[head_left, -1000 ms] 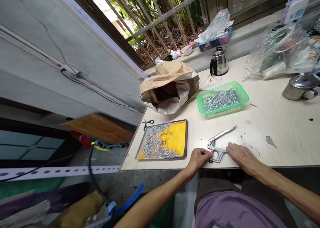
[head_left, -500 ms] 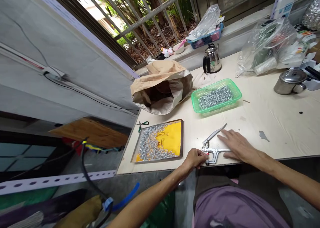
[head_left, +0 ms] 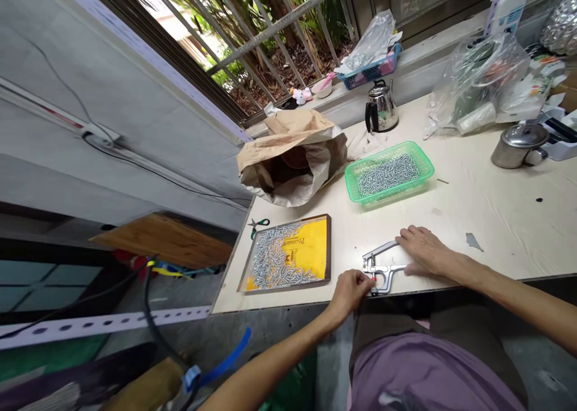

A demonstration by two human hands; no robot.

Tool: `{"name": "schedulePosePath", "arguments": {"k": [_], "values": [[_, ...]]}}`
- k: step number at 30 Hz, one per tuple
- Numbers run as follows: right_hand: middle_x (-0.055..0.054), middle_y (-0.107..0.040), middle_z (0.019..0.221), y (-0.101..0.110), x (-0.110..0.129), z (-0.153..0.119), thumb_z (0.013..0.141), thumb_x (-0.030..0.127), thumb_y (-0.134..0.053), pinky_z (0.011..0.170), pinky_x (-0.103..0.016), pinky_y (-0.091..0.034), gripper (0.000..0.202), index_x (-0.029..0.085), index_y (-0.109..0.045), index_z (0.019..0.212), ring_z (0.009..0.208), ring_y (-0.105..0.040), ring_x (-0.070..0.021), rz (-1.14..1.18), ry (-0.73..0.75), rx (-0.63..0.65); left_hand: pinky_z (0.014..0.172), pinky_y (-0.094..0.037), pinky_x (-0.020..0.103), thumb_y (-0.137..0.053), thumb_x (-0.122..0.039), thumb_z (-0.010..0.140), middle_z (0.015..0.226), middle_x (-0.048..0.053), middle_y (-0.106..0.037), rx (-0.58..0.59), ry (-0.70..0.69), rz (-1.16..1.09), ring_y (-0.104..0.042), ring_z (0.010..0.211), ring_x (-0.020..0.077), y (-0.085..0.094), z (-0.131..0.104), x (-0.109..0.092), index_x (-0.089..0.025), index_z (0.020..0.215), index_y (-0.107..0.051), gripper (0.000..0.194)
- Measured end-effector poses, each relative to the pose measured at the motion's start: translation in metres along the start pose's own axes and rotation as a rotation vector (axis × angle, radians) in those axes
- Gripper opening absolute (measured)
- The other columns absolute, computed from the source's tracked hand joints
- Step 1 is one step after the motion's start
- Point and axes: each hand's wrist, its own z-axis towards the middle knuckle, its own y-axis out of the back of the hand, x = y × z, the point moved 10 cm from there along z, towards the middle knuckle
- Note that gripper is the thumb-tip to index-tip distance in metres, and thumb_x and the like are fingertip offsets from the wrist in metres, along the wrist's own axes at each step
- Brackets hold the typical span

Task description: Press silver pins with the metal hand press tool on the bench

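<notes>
Hand pliers with silver handles and a spring, like snap-fastener pliers (head_left: 383, 269), lie at the table's front edge. My right hand (head_left: 424, 252) is around the handle ends, fingers over the upper handle and thumb by the lower one. At the jaw, my left hand (head_left: 352, 288) is closed in a pinch beside a small red part; what its fingertips hold is too small to make out. Left of it lies a shallow tray (head_left: 328, 249) with a yellow bottom and many small silver metal pieces (head_left: 270, 261). Similar pieces fill a green plastic basket (head_left: 390, 197) further back.
Green-handled scissors (head_left: 259, 223) lie by the tray's far left corner. Behind stand an open brown paper bag (head_left: 293, 128) and a steel kettle (head_left: 382, 107). A lidded steel cup (head_left: 518, 146) and a clear plastic bag (head_left: 478, 86) are on the right.
My right hand has closed on the pliers' handles, and the upper handle has come down towards the lower one. My left hand stays at the jaw.
</notes>
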Motion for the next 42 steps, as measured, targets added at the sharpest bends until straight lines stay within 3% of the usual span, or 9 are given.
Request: {"name": "schedulePosePath", "arguments": {"k": [4,10,16,19,21,25,31,38,42], "values": [[-0.011,-0.059,0.099,-0.001,0.003,-0.003,0.065,0.036,-0.078,0.079,-0.036,-0.043,0.041,0.013,-0.061,0.094,0.094,-0.052,-0.0258,-0.020,-0.019,-0.014,0.083,-0.048,0.038,-0.062,-0.030,0.080,0.101,0.008,-0.062,-0.205,-0.508,0.250,-0.055,0.096,0.0233,0.006,-0.006,-0.062,-0.018,0.101,-0.062,0.024],[-0.012,-0.057,0.107,-0.002,0.001,-0.011,0.060,0.029,-0.081,0.079,-0.034,-0.047,0.060,0.013,-0.055,0.111,0.098,-0.051,-0.0259,0.003,-0.023,0.019,0.091,-0.045,0.044,-0.073,-0.035,0.072,0.119,0.012,-0.054,-0.042,-0.764,0.440,-0.049,0.106,0.0273,-0.028,0.020,-0.111,-0.017,0.126,-0.042,0.065],[-0.011,-0.060,0.095,-0.007,-0.006,-0.015,0.063,0.019,-0.079,0.071,-0.032,-0.047,0.040,0.014,-0.060,0.099,0.093,-0.054,-0.0254,-0.013,-0.066,0.008,0.082,-0.046,0.038,-0.065,-0.031,0.079,0.102,0.008,-0.056,-0.010,-0.775,0.575,-0.050,0.094,0.0245,-0.037,0.022,-0.114,-0.016,0.111,-0.051,0.038],[-0.007,-0.059,0.084,-0.013,0.000,-0.020,0.076,0.011,-0.065,0.068,-0.028,-0.045,0.012,0.016,-0.061,0.086,0.086,-0.055,-0.0211,-0.005,0.011,-0.070,0.076,-0.046,0.035,-0.057,-0.027,0.085,0.092,0.006,-0.057,0.007,-0.774,0.545,-0.051,0.089,0.0218,-0.043,0.019,-0.113,-0.018,0.096,-0.057,0.014],[-0.005,-0.058,0.081,-0.014,0.002,-0.025,0.082,0.005,-0.053,0.064,-0.027,-0.043,0.015,0.017,-0.060,0.082,0.084,-0.054,-0.0193,-0.030,0.029,-0.145,0.075,-0.046,0.033,-0.054,-0.025,0.087,0.087,0.005,-0.057,0.012,-0.750,0.540,-0.052,0.088,0.0210,-0.044,0.021,-0.113,-0.018,0.087,-0.058,0.007],[-0.007,-0.060,0.086,-0.011,0.001,-0.025,0.083,0.005,-0.050,0.067,-0.028,-0.044,0.016,0.017,-0.060,0.089,0.087,-0.054,-0.0204,-0.069,0.013,-0.170,0.078,-0.048,0.035,-0.055,-0.024,0.087,0.089,0.006,-0.059,-0.014,-0.724,0.540,-0.054,0.091,0.0222,-0.043,0.025,-0.113,-0.017,0.092,-0.059,0.009],[-0.014,-0.059,0.107,0.010,-0.023,-0.017,0.077,0.035,-0.066,0.082,-0.036,-0.044,0.045,0.011,-0.055,0.113,0.098,-0.051,-0.0261,0.084,0.021,-0.127,0.102,-0.040,0.047,-0.041,-0.016,0.091,0.133,0.018,-0.047,-0.307,-0.836,0.386,-0.040,0.128,0.0283,-0.045,-0.002,-0.110,-0.012,0.123,-0.046,0.032],[-0.010,-0.063,0.091,0.027,-0.061,0.008,0.090,0.016,-0.043,0.075,-0.033,-0.039,0.022,0.016,-0.065,0.085,0.088,-0.052,-0.0226,-0.076,-0.148,-0.168,0.107,-0.033,0.054,-0.041,-0.025,0.093,0.124,0.015,-0.056,-0.252,-0.858,0.262,-0.047,0.124,0.0271,-0.069,-0.019,-0.106,-0.016,0.125,-0.045,0.033],[-0.010,-0.063,0.094,0.033,-0.021,0.033,0.087,0.012,-0.048,0.072,-0.032,-0.037,0.020,0.018,-0.066,0.091,0.091,-0.051,-0.0223,-0.134,-0.082,-0.159,0.106,-0.034,0.054,-0.043,-0.026,0.092,0.124,0.016,-0.055,-0.245,-0.858,0.225,-0.045,0.125,0.0285,-0.065,-0.021,-0.112,-0.015,0.128,-0.042,0.038]]}}
